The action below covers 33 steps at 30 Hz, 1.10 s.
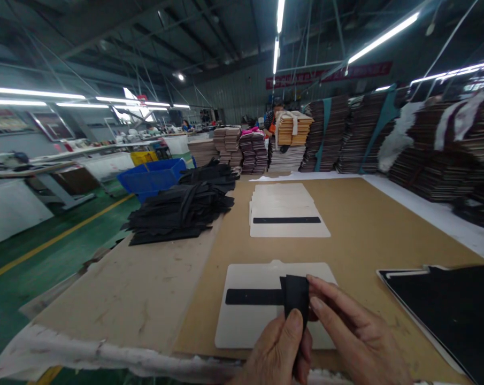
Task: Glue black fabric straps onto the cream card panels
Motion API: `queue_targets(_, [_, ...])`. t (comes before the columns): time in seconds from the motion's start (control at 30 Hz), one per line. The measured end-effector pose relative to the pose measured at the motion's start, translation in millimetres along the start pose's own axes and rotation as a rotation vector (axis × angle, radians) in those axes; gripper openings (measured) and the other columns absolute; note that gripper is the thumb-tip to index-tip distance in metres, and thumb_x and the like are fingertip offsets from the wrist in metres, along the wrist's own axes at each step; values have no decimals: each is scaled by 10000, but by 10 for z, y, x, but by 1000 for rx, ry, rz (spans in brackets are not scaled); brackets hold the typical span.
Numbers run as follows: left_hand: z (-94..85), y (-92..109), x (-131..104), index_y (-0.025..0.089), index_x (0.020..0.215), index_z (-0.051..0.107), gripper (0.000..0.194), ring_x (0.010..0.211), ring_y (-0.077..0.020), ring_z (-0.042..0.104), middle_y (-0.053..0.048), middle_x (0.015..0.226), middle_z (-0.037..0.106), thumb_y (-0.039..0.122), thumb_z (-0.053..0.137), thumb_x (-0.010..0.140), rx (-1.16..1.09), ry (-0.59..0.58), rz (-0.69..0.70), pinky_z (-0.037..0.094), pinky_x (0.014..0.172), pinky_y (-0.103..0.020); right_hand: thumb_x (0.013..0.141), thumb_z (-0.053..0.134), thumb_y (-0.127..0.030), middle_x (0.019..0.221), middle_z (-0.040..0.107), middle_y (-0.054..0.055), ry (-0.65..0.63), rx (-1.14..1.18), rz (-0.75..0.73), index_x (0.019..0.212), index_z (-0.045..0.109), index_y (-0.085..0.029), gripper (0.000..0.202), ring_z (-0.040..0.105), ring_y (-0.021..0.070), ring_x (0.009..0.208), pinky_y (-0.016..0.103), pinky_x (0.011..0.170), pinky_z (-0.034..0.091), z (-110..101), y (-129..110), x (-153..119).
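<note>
My left hand (pixel 279 345) is closed around a folded black fabric strip (pixel 297 291), with the thumb lying across its front. At the strip's right edge, the fingertips of my right hand (pixel 354 321) pinch or touch it; part of that contact is hidden. Below and behind both hands lies a white rounded board (pixel 242 326) with a small tab on its far edge. A flat black strip (pixel 253 297) runs across this board, its right end covered by the held fabric. Farther off, a stack of white boards (pixel 284 198) has another black strip (pixel 285 220) across the top one.
A heap of black strips (pixel 181 208) sits at the table's left, near a blue bin (pixel 153 176). Black sheets (pixel 446 305) lie at the right. Tall stacks of dark panels (pixel 325 133) line the back. Brown board (pixel 358 224) covers the tabletop.
</note>
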<state>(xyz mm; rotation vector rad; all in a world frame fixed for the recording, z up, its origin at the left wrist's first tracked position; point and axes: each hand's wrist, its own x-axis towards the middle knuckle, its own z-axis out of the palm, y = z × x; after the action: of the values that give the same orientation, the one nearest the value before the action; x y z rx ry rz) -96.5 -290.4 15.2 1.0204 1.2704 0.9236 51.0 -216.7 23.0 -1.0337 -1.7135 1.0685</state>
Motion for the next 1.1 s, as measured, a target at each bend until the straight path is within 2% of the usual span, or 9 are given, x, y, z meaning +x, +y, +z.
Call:
queue_targets(0.1, [25, 40, 10, 197, 829, 497, 702, 611, -141, 469, 15, 644, 466, 827, 189, 858, 42, 24, 60, 409, 621, -255, 848, 655, -459, 1196, 715, 85, 23, 26, -9, 1159, 725, -234, 390, 678, 234, 1089, 315, 956, 545, 5, 42, -7])
queue_targets(0.2, [55, 53, 27, 200, 807, 482, 674, 592, -132, 444, 22, 651, 454, 812, 209, 870, 83, 18, 92, 395, 586, -252, 855, 648, -475, 1140, 736, 93, 24, 108, 93, 1267, 658, -213, 488, 710, 232, 1013, 291, 865, 592, -20, 39, 11])
queue_targets(0.33, [93, 42, 28, 192, 818, 481, 626, 584, -117, 437, 32, 674, 438, 765, 243, 904, 34, 38, 75, 393, 571, -243, 855, 653, -460, 1066, 757, 70, -9, 46, 86, 1122, 730, -210, 374, 721, 229, 961, 253, 808, 608, -64, 0, 29])
queue_targets(0.47, [112, -2, 24, 197, 814, 487, 629, 601, -129, 453, 27, 652, 449, 768, 238, 903, 54, 79, 71, 420, 595, -247, 898, 604, -416, 1057, 752, 63, 11, -108, -59, 1083, 727, -215, 300, 719, 207, 960, 228, 806, 601, -69, 13, 13])
queue_targets(0.63, [121, -54, 45, 202, 836, 485, 642, 560, -122, 472, 26, 667, 474, 783, 219, 893, 41, 88, 28, 430, 569, -247, 914, 585, -283, 1142, 707, 74, 96, -353, -416, 1091, 690, -229, 212, 687, 209, 1024, 296, 900, 575, -55, 86, -2])
queue_targets(0.7, [115, -56, 57, 202, 845, 481, 641, 551, -121, 472, 30, 659, 473, 786, 221, 890, 25, 77, 29, 422, 556, -245, 898, 610, -265, 1106, 693, 72, 133, -390, -469, 1034, 677, -234, 155, 683, 199, 974, 287, 867, 574, -58, 91, 0])
queue_targets(0.87, [80, -78, 108, 191, 854, 487, 637, 514, -120, 462, 36, 560, 479, 796, 285, 873, -98, 29, -4, 384, 535, -242, 905, 620, -297, 861, 651, 10, 81, -188, -303, 811, 603, -240, 111, 659, 142, 784, 184, 671, 545, -68, 44, 31])
queue_targets(1.0, [87, -94, 122, 180, 877, 512, 688, 495, -119, 451, 43, 538, 466, 821, 263, 856, -153, -11, 3, 376, 531, -249, 902, 637, -291, 745, 646, -34, 89, -115, -272, 871, 643, -253, 50, 649, 114, 669, 157, 633, 534, -40, 41, 49])
queue_targets(1.1, [116, -61, 90, 181, 871, 524, 739, 505, -120, 442, 38, 549, 468, 852, 217, 833, -131, -5, -34, 380, 552, -260, 911, 624, -266, 815, 683, -27, 118, -185, -329, 976, 668, -258, 79, 670, 111, 677, 161, 655, 548, -21, 60, 47])
